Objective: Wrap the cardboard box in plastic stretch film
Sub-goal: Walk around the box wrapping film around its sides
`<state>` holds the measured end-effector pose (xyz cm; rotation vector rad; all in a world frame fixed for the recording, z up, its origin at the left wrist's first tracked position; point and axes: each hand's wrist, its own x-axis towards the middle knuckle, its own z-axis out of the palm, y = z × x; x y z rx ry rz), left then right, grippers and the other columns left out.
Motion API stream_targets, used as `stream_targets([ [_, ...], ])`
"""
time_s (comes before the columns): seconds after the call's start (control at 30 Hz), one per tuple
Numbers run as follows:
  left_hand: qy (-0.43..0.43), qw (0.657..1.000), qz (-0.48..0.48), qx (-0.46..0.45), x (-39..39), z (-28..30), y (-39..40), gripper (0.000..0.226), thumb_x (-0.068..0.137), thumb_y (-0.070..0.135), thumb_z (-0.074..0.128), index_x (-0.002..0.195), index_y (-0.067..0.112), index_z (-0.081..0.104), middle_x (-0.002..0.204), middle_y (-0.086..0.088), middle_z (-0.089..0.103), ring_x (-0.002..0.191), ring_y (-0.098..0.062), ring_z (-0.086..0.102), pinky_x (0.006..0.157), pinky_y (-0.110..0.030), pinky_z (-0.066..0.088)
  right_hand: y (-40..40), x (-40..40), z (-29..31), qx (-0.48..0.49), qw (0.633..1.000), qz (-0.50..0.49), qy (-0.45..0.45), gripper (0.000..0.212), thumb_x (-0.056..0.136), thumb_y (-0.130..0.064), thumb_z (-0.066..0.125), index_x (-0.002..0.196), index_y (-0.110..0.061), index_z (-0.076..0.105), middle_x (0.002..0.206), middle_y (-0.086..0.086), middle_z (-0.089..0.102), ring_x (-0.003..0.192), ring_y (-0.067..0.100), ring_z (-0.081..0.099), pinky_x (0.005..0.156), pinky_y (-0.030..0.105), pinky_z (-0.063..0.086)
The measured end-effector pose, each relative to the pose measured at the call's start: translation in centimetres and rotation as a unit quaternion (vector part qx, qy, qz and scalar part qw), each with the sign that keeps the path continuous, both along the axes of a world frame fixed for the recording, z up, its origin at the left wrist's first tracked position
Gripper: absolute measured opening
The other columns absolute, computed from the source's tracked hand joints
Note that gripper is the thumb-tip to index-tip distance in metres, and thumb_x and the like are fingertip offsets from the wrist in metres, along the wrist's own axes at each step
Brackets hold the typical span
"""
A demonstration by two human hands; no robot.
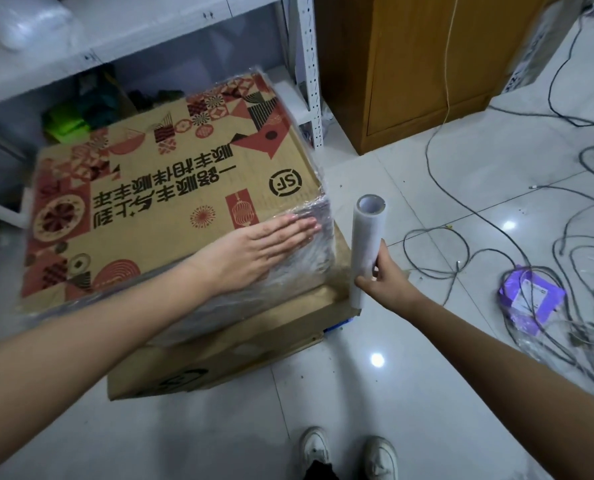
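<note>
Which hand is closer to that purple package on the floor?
The right hand. It holds the film roll beside the box, on the purple package's side. The left hand lies flat on the box's wrapped corner, farther away.

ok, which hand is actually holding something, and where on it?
The right hand grips the stretch film roll around its lower part. The left hand holds nothing; it presses flat on the film at the cardboard box corner.

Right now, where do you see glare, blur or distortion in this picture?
Head view: lamp glare spots on the floor tiles; sheen on the film under the left hand; the box is slightly motion-blurred at its left edge; the wide lens bends the shelf; the roll looks sharp.
</note>
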<state>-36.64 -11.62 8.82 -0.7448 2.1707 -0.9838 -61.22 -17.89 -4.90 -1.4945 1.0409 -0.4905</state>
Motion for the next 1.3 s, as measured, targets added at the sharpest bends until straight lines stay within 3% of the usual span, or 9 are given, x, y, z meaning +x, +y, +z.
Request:
stream_targets([
  [0.1,0.014,1.000,-0.016,0.001,0.7,-0.1,-0.5,0.062,0.096,0.025,0.022,0.144,-0.009,0.002,0.151,-0.022,-0.006,0.138,-0.033,-0.012,0.112,-0.045,-0.007,0.3,0.6,-0.1,-0.032,0.999,-0.025,0.016,0.064,0.073,-0.023,0.079,0.119,-0.022,0.034,0.105,-0.010,0.048,0.093,-0.006,0.052,0.071,0.011,0.046],
  [0.17,0.022,0.999,-0.030,-0.003,1.0,-0.4,-0.7,0.063,0.094,0.026,0.025,0.144,-0.008,0.009,0.151,-0.023,0.001,0.139,-0.033,-0.005,0.114,-0.046,-0.002,0.1,1.1,-0.4,-0.078,0.994,-0.046,0.059,0.066,0.070,-0.031,0.081,0.120,-0.015,0.041,0.110,0.002,0.045,0.092,0.002,0.050,0.077,0.025,0.047],
  [0.4,0.052,0.998,-0.016,0.011,1.4,-0.9,0.0,0.069,0.092,0.019,0.029,0.143,-0.012,-0.004,0.150,-0.030,-0.010,0.138,-0.042,-0.011,0.114,-0.051,-0.011,-3.6,0.2,1.5,-0.049,0.997,0.020,0.053,0.052,0.075,-0.004,0.074,0.113,-0.020,0.042,0.095,-0.015,0.052,0.087,0.000,0.055,0.074,0.021,0.048],
  [0.53,0.085,0.996,-0.017,-0.007,-1.5,-2.8,1.4,0.067,0.086,0.014,0.043,0.140,-0.016,0.017,0.144,-0.035,0.018,0.135,-0.048,0.010,0.112,-0.056,-0.010,-5.7,0.3,3.4,0.001,0.994,0.067,0.086,0.038,0.068,0.006,0.067,0.099,-0.013,0.057,0.093,0.001,0.065,0.085,0.010,0.063,0.069,0.015,0.050],
  [0.63,0.103,0.991,-0.050,0.064,-5.1,-3.8,0.4,0.046,0.085,0.016,0.042,0.127,0.002,0.055,0.128,-0.013,0.053,0.126,-0.031,0.040,0.114,-0.049,0.005,-6.2,1.4,4.6,0.021,0.996,0.046,0.073,0.029,0.063,0.003,0.064,0.086,-0.013,0.056,0.078,-0.006,0.061,0.071,0.000,0.060,0.059,0.008,0.044],
  [0.77,0.063,0.986,-0.114,0.103,-6.5,-5.7,-3.2,0.050,0.095,0.034,0.036,0.140,0.015,0.043,0.141,0.000,0.045,0.133,-0.020,0.036,0.113,-0.038,0.021,-6.9,2.2,4.8,0.024,0.996,0.035,0.077,0.038,0.064,-0.001,0.067,0.098,-0.004,0.052,0.090,0.009,0.060,0.082,0.019,0.059,0.069,0.029,0.048],
  [0.97,-0.131,0.988,-0.082,0.020,-5.3,-6.4,-3.8,0.062,0.092,0.029,0.035,0.136,-0.015,0.031,0.137,-0.042,0.025,0.125,-0.059,0.018,0.097,-0.078,-0.004,-9.4,1.7,4.2,0.029,0.995,0.070,0.061,0.051,0.067,0.018,0.061,0.084,-0.029,0.051,0.078,-0.007,0.056,0.072,0.002,0.054,0.061,0.015,0.042],
  [1.2,-0.059,0.993,0.020,0.105,-6.8,-6.9,-3.0,0.057,0.097,0.017,0.034,0.142,-0.012,0.015,0.150,-0.024,0.020,0.137,-0.039,0.020,0.111,-0.050,0.004,-11.6,1.5,3.6,0.038,0.983,0.170,0.051,0.041,0.069,0.009,0.052,0.089,-0.027,0.049,0.078,-0.015,0.052,0.076,0.001,0.053,0.056,0.004,0.036],
  [1.3,0.057,0.985,0.141,0.082,-8.3,-6.5,-2.3,0.049,0.095,0.014,0.039,0.141,-0.002,0.034,0.148,-0.014,0.034,0.137,-0.028,0.029,0.115,-0.038,0.015,-12.5,1.4,2.9,0.056,0.973,0.214,0.060,0.051,0.070,0.016,0.052,0.106,-0.020,0.052,0.090,-0.012,0.056,0.093,0.014,0.051,0.066,0.013,0.040],
])
